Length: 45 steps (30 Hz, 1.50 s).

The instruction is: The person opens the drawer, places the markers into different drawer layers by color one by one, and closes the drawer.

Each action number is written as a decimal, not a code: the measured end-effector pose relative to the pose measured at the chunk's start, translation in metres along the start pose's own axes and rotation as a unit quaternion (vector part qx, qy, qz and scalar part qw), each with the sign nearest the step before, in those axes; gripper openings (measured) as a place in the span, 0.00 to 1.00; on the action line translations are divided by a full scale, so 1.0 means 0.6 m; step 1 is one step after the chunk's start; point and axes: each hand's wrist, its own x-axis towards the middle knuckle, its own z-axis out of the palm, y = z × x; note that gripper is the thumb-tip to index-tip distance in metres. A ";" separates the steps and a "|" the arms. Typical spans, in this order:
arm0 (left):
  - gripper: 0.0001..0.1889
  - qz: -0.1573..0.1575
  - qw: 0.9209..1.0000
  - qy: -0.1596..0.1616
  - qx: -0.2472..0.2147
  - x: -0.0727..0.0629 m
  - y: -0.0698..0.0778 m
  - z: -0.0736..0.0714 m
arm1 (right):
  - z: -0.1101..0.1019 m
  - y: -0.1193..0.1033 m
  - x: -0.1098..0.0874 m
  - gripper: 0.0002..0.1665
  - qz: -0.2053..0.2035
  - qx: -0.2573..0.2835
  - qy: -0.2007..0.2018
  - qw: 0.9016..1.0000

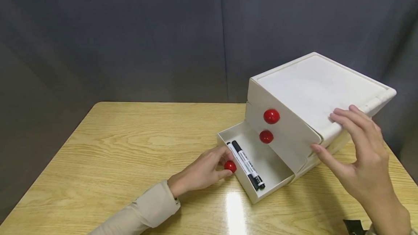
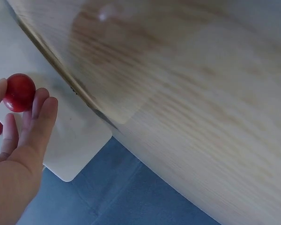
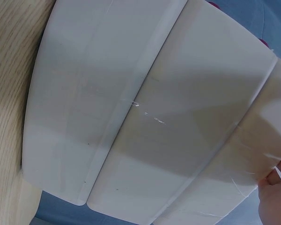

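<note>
A white drawer cabinet (image 1: 323, 86) stands at the right of the table with its bottom drawer (image 1: 271, 155) pulled out. Two markers (image 1: 246, 164) with black caps lie side by side in that drawer along its front wall. My left hand (image 1: 204, 169) is at the drawer front, thumb and fingers around its round red knob (image 1: 230, 166); the left wrist view shows the same knob (image 2: 19, 93) between them. My right hand (image 1: 365, 151) rests on the cabinet's near top edge, fingertips on top and thumb at the front corner, fingers spread. The right wrist view shows the cabinet's side (image 3: 178, 108).
Above the pulled-out drawer are two shut drawers, with an upper red knob (image 1: 271, 116) and a lower red knob (image 1: 266, 136). The wooden table (image 1: 137, 144) reaches back to a dark curtain (image 1: 156, 39). A small black item (image 1: 354, 226) shows at the bottom right.
</note>
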 end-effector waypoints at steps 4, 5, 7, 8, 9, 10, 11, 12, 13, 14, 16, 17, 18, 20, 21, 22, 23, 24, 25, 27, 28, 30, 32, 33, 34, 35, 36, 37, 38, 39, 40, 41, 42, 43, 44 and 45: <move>0.12 0.001 1.000 -0.002 0.002 0.001 0.000 0.000 | -0.001 0.000 -0.001 0.45 0.000 0.001 0.002 1.000; 0.12 0.000 1.000 -0.003 0.001 0.001 0.000 0.000 | -0.001 0.000 -0.001 0.45 0.000 0.002 0.002 1.000; 0.12 0.000 1.000 -0.002 0.001 0.002 0.000 0.000 | -0.001 0.001 -0.001 0.45 0.000 0.002 0.004 1.000; 0.12 0.002 1.000 -0.001 0.001 0.002 0.001 0.000 | -0.001 0.001 0.000 0.45 -0.001 0.003 0.005 1.000; 0.12 0.004 1.000 0.001 0.002 0.003 0.001 0.000 | -0.001 0.001 0.000 0.45 -0.002 0.003 0.007 1.000; 0.12 0.006 1.000 0.002 0.004 0.004 0.002 0.000 | 0.000 0.001 0.001 0.45 -0.003 0.004 0.008 1.000; 0.12 0.008 1.000 0.004 0.006 0.005 0.002 0.001 | 0.000 0.001 0.001 0.45 -0.003 0.004 0.008 1.000; 0.12 0.010 1.000 0.004 0.008 0.007 0.003 0.001 | 0.000 0.001 0.001 0.45 -0.003 0.004 0.008 1.000; 0.12 0.011 1.000 0.004 0.009 0.009 0.004 0.002 | 0.000 0.000 0.001 0.45 -0.003 0.004 0.008 1.000; 0.12 0.013 1.000 0.004 0.010 0.011 0.004 0.003 | 0.000 -0.001 0.002 0.45 -0.002 0.004 0.007 1.000; 0.12 0.011 1.000 0.001 0.013 0.017 0.006 0.005 | 0.001 -0.002 0.002 0.45 -0.001 0.004 0.006 1.000; 0.12 0.010 1.000 0.000 0.015 0.020 0.007 0.006 | 0.001 -0.003 0.001 0.45 0.000 0.002 0.004 1.000; 0.12 0.008 1.000 -0.002 0.017 0.022 0.008 0.007 | 0.001 -0.003 0.001 0.45 0.002 0.003 0.003 1.000; 0.13 0.006 1.000 -0.003 0.022 0.028 0.011 0.009 | 0.002 -0.004 0.000 0.45 0.004 0.001 0.001 1.000; 0.13 0.005 1.000 -0.004 0.024 0.031 0.012 0.010 | 0.003 -0.004 0.000 0.45 0.004 0.001 0.001 1.000; 0.13 0.005 1.000 -0.004 0.027 0.034 0.013 0.011 | 0.003 -0.003 0.000 0.45 0.003 0.000 0.000 1.000; 0.13 0.003 1.000 -0.004 0.029 0.038 0.014 0.012 | 0.003 -0.003 0.000 0.45 0.004 0.000 0.001 1.000; 0.13 0.003 1.000 -0.004 0.030 0.041 0.015 0.013 | 0.002 -0.003 0.000 0.45 0.004 0.000 0.001 1.000; 0.13 0.004 1.000 -0.005 0.030 0.045 0.016 0.014 | 0.002 -0.002 0.000 0.45 0.003 0.000 0.001 1.000; 0.13 0.006 0.999 -0.006 0.033 0.052 0.018 0.015 | 0.001 -0.002 0.001 0.45 0.002 -0.002 0.000 1.000; 0.13 0.008 0.999 -0.006 0.035 0.056 0.018 0.016 | 0.001 -0.002 0.001 0.45 0.003 -0.003 0.000 1.000; 0.14 0.010 0.999 -0.007 0.036 0.062 0.020 0.018 | 0.001 -0.004 0.002 0.46 0.005 -0.004 -0.001 1.000; 0.14 0.014 0.999 -0.007 0.041 0.068 0.022 0.020 | 0.000 -0.009 0.005 0.46 0.008 -0.005 -0.002 1.000; 0.14 0.016 0.999 -0.007 0.044 0.071 0.023 0.021 | 0.000 -0.012 0.006 0.46 0.009 -0.006 -0.003 1.000; 0.15 0.018 0.999 -0.006 0.045 0.074 0.024 0.022 | 0.000 -0.015 0.008 0.46 0.011 -0.006 -0.004 1.000; 0.15 0.020 0.999 -0.005 0.047 0.076 0.025 0.023 | 0.000 -0.017 0.009 0.47 0.012 -0.007 -0.004 1.000; 0.15 0.024 0.998 -0.004 0.050 0.079 0.025 0.025 | 0.000 -0.019 0.010 0.47 0.012 -0.008 -0.005 1.000; 0.15 0.028 0.998 -0.003 0.053 0.082 0.026 0.026 | 0.000 -0.021 0.011 0.47 0.013 -0.009 -0.006 1.000; 0.15 0.031 0.998 -0.001 0.056 0.085 0.027 0.027 | 0.000 -0.022 0.012 0.47 0.013 -0.010 -0.007 1.000; 0.15 0.033 0.998 -0.001 0.058 0.087 0.028 0.028 | 0.000 -0.022 0.012 0.47 0.013 -0.011 -0.008 1.000; 0.14 0.036 0.998 0.000 0.061 0.090 0.029 0.030 | 0.000 -0.022 0.012 0.47 0.012 -0.011 -0.008 1.000; 0.14 0.039 0.997 0.000 0.064 0.093 0.030 0.031 | 0.000 -0.020 0.011 0.47 0.012 -0.011 -0.009 1.000; 0.13 0.042 0.997 0.000 0.068 0.095 0.031 0.032 | -0.001 -0.018 0.009 0.47 0.012 -0.012 -0.010 1.000; 0.13 0.044 0.996 -0.001 0.073 0.097 0.033 0.033 | -0.001 -0.016 0.008 0.47 0.010 -0.011 -0.009 1.000; 0.13 0.046 0.996 -0.003 0.077 0.099 0.034 0.034 | -0.001 -0.013 0.006 0.47 0.009 -0.010 -0.007 1.000; 0.12 0.049 0.995 -0.004 0.081 0.101 0.035 0.035 | 0.000 -0.010 0.005 0.46 0.007 -0.008 -0.005 1.000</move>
